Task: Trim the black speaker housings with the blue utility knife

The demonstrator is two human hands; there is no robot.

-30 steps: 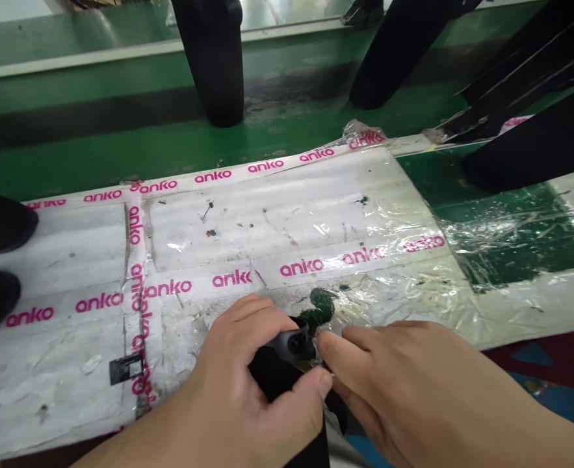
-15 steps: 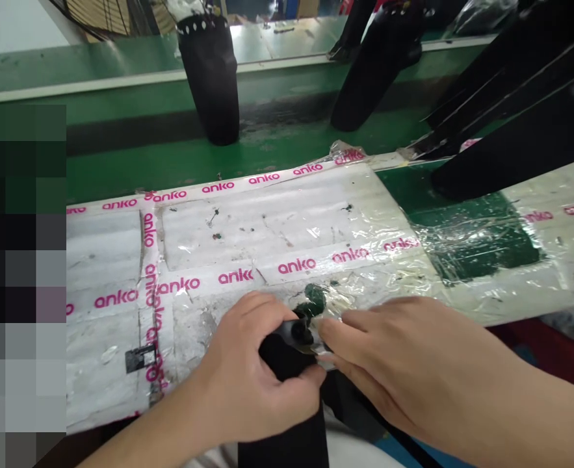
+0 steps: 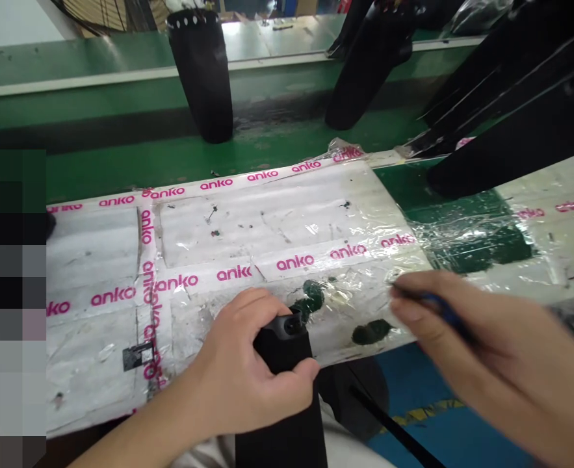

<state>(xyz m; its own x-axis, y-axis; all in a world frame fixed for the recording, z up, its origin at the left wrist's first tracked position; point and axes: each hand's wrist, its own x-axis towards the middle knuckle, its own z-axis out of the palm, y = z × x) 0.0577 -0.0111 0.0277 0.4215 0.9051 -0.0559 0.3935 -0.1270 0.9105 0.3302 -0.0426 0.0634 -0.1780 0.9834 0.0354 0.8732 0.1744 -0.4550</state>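
Observation:
My left hand (image 3: 260,370) is wrapped round the upper end of a long black housing (image 3: 281,422). Its dark cap (image 3: 287,324) has a round opening and shows between my thumb and fingers. To the right of it, apart from the housing, my right hand (image 3: 482,351) is closed in a pinch on a slim tool with a blue part (image 3: 443,311). A thin dark tip pokes out past the fingertips; the rest of the tool is hidden in the hand, so its exact kind does not show.
A white work surface (image 3: 267,221) patched with pink-lettered tape lies in front of me. Beyond it runs a green belt (image 3: 121,162) with black tapered housings (image 3: 203,84) standing or leaning on it. More black pieces (image 3: 511,136) lean in from the right. Blue floor (image 3: 408,377) shows below.
My right hand has moved away from the cap to the right, carrying the slim tool, and the cap's opening is now uncovered. My left hand keeps its hold on the housing.

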